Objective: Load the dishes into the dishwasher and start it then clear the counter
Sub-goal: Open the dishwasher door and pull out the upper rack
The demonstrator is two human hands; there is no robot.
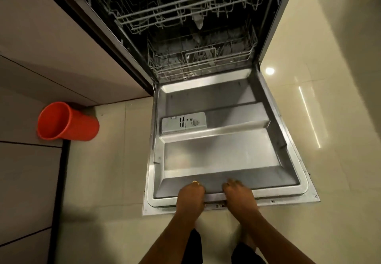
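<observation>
The dishwasher stands open in front of me, its steel door (pixel 222 156) folded down flat over the floor. My left hand (pixel 190 196) and my right hand (pixel 239 195) both grip the door's near top edge, fingers curled over the rim. A grey detergent dispenser (pixel 184 122) sits on the door's inner face. Inside, the upper wire rack (pixel 185 9) and the lower wire rack (pixel 202 57) are pushed in; no dishes can be made out in them in the dark interior.
An orange plastic bin (pixel 67 122) stands on the tiled floor at the left, against the beige cabinet fronts (pixel 31 67). Glossy cream floor tiles (pixel 329 98) stretch to the right of the door. My legs show at the bottom edge.
</observation>
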